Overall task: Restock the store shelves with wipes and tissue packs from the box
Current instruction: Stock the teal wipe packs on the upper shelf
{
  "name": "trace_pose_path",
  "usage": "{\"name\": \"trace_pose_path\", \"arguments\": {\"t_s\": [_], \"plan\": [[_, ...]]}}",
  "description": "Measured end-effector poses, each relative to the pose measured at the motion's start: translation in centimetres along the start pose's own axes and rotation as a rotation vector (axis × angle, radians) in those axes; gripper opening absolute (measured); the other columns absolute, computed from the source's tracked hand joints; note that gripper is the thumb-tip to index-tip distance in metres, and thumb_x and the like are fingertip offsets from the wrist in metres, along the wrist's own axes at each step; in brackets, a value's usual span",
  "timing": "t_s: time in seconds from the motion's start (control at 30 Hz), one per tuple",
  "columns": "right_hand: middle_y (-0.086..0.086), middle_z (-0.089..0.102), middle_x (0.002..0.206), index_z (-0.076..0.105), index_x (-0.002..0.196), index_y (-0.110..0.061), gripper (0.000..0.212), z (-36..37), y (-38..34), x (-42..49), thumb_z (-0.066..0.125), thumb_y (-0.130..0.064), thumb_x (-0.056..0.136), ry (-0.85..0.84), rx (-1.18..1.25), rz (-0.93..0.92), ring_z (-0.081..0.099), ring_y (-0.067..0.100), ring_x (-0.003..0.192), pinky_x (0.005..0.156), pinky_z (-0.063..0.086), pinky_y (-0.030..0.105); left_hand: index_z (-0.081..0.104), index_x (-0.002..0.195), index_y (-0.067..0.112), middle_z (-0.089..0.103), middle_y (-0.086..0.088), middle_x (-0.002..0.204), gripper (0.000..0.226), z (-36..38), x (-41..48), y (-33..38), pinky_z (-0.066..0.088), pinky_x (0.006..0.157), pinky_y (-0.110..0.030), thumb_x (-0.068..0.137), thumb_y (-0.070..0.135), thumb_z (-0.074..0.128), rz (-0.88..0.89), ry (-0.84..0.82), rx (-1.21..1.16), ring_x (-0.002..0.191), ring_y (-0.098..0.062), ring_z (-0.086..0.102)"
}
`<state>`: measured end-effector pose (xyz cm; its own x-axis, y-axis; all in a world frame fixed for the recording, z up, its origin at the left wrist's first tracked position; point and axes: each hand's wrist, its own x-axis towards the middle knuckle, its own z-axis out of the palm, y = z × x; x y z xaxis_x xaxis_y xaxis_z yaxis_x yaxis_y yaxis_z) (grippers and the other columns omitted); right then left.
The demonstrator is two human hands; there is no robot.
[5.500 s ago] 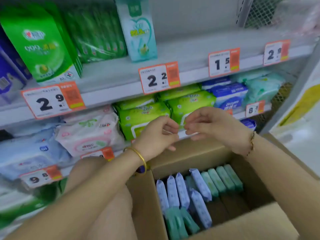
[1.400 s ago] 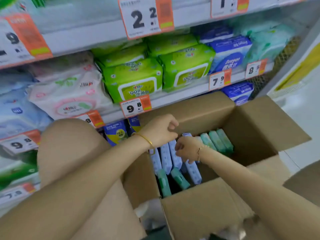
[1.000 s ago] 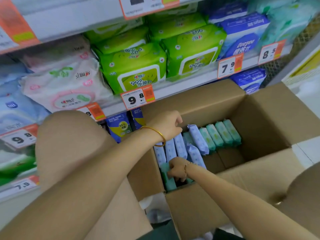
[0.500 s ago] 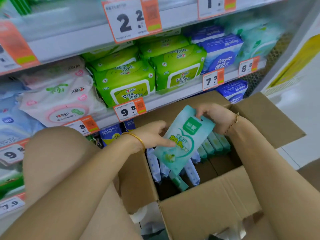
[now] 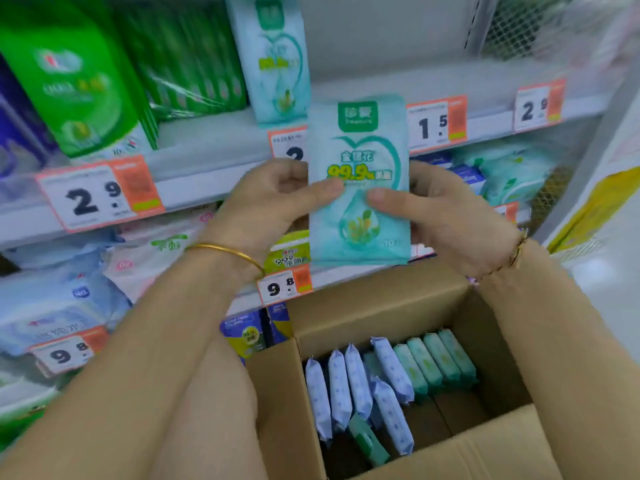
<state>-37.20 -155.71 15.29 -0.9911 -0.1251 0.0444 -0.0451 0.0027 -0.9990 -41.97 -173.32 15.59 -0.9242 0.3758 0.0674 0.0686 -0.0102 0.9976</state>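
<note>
I hold a teal wipes pack (image 5: 360, 143) upright in front of the shelf edge. My left hand (image 5: 277, 199) pinches its left side and my right hand (image 5: 446, 209) pinches its right side, thumbs on the front. A matching teal pack (image 5: 273, 57) stands on the upper shelf (image 5: 381, 88) just above and to the left. Below my arms the open cardboard box (image 5: 377, 306) holds several blue packs (image 5: 346, 386) and several teal packs (image 5: 436, 362) standing on edge.
Green packs (image 5: 69, 77) fill the upper shelf's left part; to the right of the standing teal pack the shelf surface shows bare. Price tags (image 5: 100, 192) line the shelf edges. Lower shelves hold white, blue and lime wipes packs (image 5: 152, 251). A mesh panel (image 5: 519, 26) closes the right end.
Both hands have lifted the teal pack out of the box and up to the level of the upper shelf edge, turning it upright. The view has tilted upward.
</note>
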Motion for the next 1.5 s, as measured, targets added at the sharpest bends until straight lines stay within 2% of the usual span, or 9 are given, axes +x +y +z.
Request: {"name": "trace_pose_path", "arguments": {"t_s": [0.17, 0.27, 0.4, 0.53, 0.77, 0.97, 1.23, 1.4, 1.5], "plan": [[0.005, 0.072, 0.082, 0.063, 0.103, -0.006, 0.025, 0.5, -6.0, 6.8, 0.069, -0.017, 0.082, 0.196, -0.108, -0.166, 0.071, 0.013, 0.063, 0.066, 0.061, 0.038, 0.057, 0.079, 0.015, 0.068, 0.0, 0.076, 0.009, -2.6, 4.3, 6.2, 0.056, 0.059, -0.021, 0.088, 0.012, 0.059, 0.096, 0.101, 0.005, 0.057, -0.007, 0.065], [0.007, 0.067, 0.084, 0.055, 0.103, -0.008, 0.022, 1.4, -7.9, 11.6, 0.067, -0.011, 0.085, 0.269, -0.145, -0.243, 0.067, 0.008, 0.054, 0.052, 0.058, 0.027, 0.056, 0.089, 0.013, 0.066, -0.001, 0.087, 0.005, -3.9, 7.7, 7.9, 0.058, 0.062, -0.021, 0.091, 0.009, 0.056, 0.138, 0.166, 0.047, 0.061, -0.006, 0.067], [0.017, 0.065, 0.11, 0.054, 0.101, -0.012, 0.025, 2.1, -7.8, 17.6, 0.069, -0.019, 0.082, 0.386, -0.474, -0.269, 0.066, 0.027, 0.089, 0.082, 0.056, 0.041, 0.054, 0.089, 0.01, 0.062, -0.005, 0.088, 0.009, -5.5, 11.9, 7.6, 0.058, 0.054, -0.022, 0.089, 0.001, 0.057, 0.159, 0.337, 0.16, 0.07, -0.015, 0.065], [0.017, 0.06, 0.119, 0.054, 0.109, -0.005, 0.032, 2.5, -6.4, 19.8, 0.062, -0.026, 0.087, 0.359, -0.786, -0.059, 0.059, 0.033, 0.109, 0.092, 0.05, 0.045, 0.049, 0.066, 0.021, 0.066, -0.022, 0.099, 0.03, -6.8, 14.8, 5.0, 0.056, 0.08, -0.049, 0.077, 0.004, 0.071, 0.13, 0.491, 0.429, 0.094, -0.036, 0.067], [0.012, 0.061, 0.115, 0.052, 0.12, -0.005, 0.034, 3.2, -5.1, 20.8, 0.057, -0.021, 0.09, 0.394, -0.698, -0.024, 0.061, 0.029, 0.102, 0.087, 0.054, 0.043, 0.055, 0.097, 0.0, 0.065, -0.018, 0.102, 0.031, -6.9, 15.7, 3.7, 0.055, 0.083, -0.044, 0.077, 0.016, 0.073, 0.15, 0.574, 0.58, 0.093, -0.032, 0.064], [0.006, 0.05, 0.096, 0.048, 0.109, -0.005, 0.024, 2.9, -4.9, 20.7, 0.055, -0.021, 0.092, 0.417, -0.751, -0.038, 0.053, 0.024, 0.087, 0.086, 0.053, 0.043, 0.041, 0.092, 0.011, 0.061, -0.018, 0.107, 0.032, -6.4, 15.4, 3.9, 0.051, 0.087, -0.041, 0.08, 0.018, 0.07, 0.179, 0.575, 0.69, 0.1, -0.032, 0.059], [0.021, 0.056, 0.121, 0.047, 0.123, 0.004, 0.043, 2.4, -5.3, 19.1, 0.06, -0.019, 0.089, 0.41, -0.719, -0.038, 0.058, 0.036, 0.11, 0.092, 0.05, 0.045, 0.05, 0.113, 0.0, 0.054, -0.018, 0.117, 0.045, -6.0, 14.0, 3.7, 0.047, 0.093, -0.037, 0.08, 0.022, 0.071, 0.14, 0.602, 0.65, 0.107, -0.031, 0.055], [0.006, 0.06, 0.092, 0.057, 0.11, -0.006, 0.025, 1.4, -4.2, 12.1, 0.059, -0.005, 0.085, 0.484, -0.524, -0.258, 0.063, 0.031, 0.097, 0.087, 0.052, 0.046, 0.045, 0.097, 0.018, 0.052, -0.002, 0.097, 0.028, -2.8, 7.1, 2.5, 0.049, 0.073, -0.019, 0.081, 0.007, 0.067, 0.453, 0.567, 0.385, 0.069, -0.004, 0.052], [0.0, 0.061, 0.082, 0.058, 0.087, -0.02, 0.017, 1.1, -0.2, 5.3, 0.058, -0.003, 0.085, 0.378, -0.453, -0.214, 0.068, 0.024, 0.079, 0.067, 0.059, 0.037, 0.045, 0.086, 0.029, 0.055, 0.011, 0.081, 0.031, -0.1, 1.8, -2.0, 0.045, 0.06, -0.011, 0.082, 0.004, 0.064, 0.341, 0.342, 0.357, 0.061, 0.001, 0.052]]}}
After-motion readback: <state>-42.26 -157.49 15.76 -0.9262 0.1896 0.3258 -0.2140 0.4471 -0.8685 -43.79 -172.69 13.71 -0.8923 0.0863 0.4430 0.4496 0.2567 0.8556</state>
